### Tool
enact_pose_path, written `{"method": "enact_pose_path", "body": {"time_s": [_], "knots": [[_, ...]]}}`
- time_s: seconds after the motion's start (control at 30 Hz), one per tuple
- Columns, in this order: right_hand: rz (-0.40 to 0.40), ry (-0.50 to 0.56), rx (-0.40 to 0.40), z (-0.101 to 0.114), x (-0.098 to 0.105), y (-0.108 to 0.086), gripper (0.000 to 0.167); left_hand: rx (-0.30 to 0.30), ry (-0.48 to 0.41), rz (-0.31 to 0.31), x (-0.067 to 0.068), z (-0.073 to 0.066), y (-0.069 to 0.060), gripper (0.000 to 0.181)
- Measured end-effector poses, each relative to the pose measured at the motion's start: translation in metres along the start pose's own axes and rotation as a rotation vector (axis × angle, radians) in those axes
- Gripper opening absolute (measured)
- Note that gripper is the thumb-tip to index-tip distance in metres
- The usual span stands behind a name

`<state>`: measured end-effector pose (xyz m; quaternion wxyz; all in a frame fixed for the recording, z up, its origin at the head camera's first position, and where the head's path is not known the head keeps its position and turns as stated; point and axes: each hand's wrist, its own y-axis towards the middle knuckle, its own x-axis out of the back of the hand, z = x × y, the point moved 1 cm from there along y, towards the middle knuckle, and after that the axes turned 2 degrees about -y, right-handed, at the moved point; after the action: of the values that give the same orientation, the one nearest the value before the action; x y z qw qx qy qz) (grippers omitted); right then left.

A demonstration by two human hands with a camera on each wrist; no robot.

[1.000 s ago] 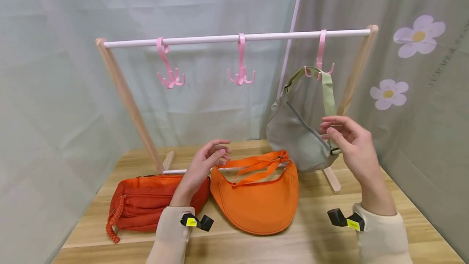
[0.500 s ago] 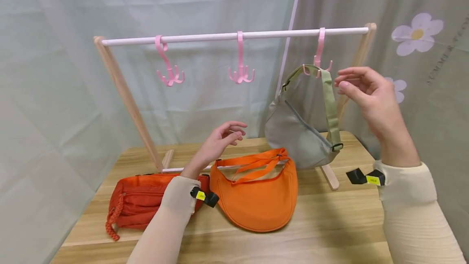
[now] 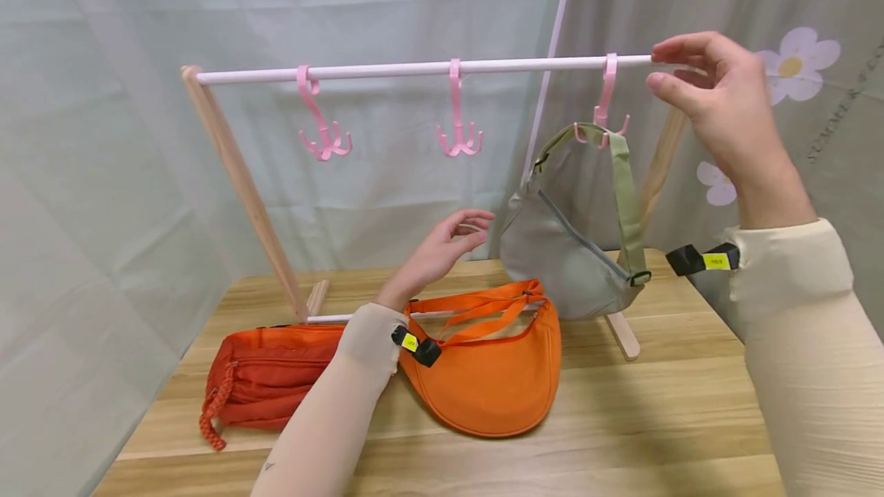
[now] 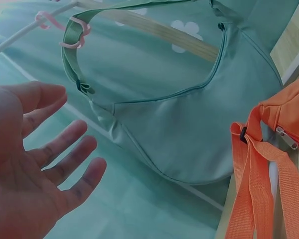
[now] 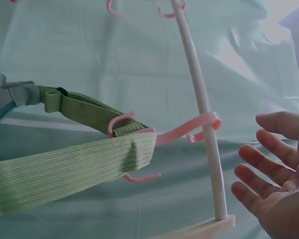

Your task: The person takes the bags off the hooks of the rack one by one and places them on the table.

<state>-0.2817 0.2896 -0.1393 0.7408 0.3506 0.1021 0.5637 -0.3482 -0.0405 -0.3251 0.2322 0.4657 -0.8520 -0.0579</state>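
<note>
A grey-green shoulder bag (image 3: 552,263) hangs by its light green strap (image 3: 627,202) from the right pink hook (image 3: 607,90). My right hand (image 3: 725,102) is raised at the right end of the white rail (image 3: 387,70), thumb and fingers apart. In the right wrist view that hand (image 5: 281,172) holds nothing and appears clear of the rail. Above the orange bag (image 3: 490,390) hovers my left hand (image 3: 442,251), fingers loosely bent. The left wrist view shows the palm (image 4: 20,149) bare, with the grey-green bag beyond it.
A red bag (image 3: 272,382) with a braided cord lies on the wooden table (image 3: 621,420), left of the orange one. Two more pink hooks, a left one (image 3: 323,121) and a middle one (image 3: 457,113), hang from the rail. Wooden legs (image 3: 238,190) support the rack.
My right hand has risen from beside the bag's strap to the rail's right end. The left hand has moved right and upward. The bags stay put; the green strap's right side hangs straighter.
</note>
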Motion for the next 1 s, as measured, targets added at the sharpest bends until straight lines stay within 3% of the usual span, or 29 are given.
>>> {"method": "enact_pose_path", "body": {"time_s": [0.2, 0.5, 0.67, 1.0], "knots": [[0.07, -0.014, -0.002, 0.004, -0.001, 0.017, 0.035, 0.012, 0.008, -0.017, -0.006, 0.004, 0.014, 0.037], [0.135, -0.275, -0.046, 0.003, -0.008, 0.032, 0.039, 0.031, 0.134, -0.047, -0.016, 0.009, 0.048, 0.047], [0.133, -0.374, -0.026, 0.0, -0.016, 0.035, 0.039, 0.065, 0.114, -0.078, -0.02, 0.012, 0.064, 0.053], [0.121, -0.439, 0.004, -0.002, -0.026, 0.038, 0.04, 0.087, 0.102, -0.117, -0.03, 0.015, 0.076, 0.058]]}}
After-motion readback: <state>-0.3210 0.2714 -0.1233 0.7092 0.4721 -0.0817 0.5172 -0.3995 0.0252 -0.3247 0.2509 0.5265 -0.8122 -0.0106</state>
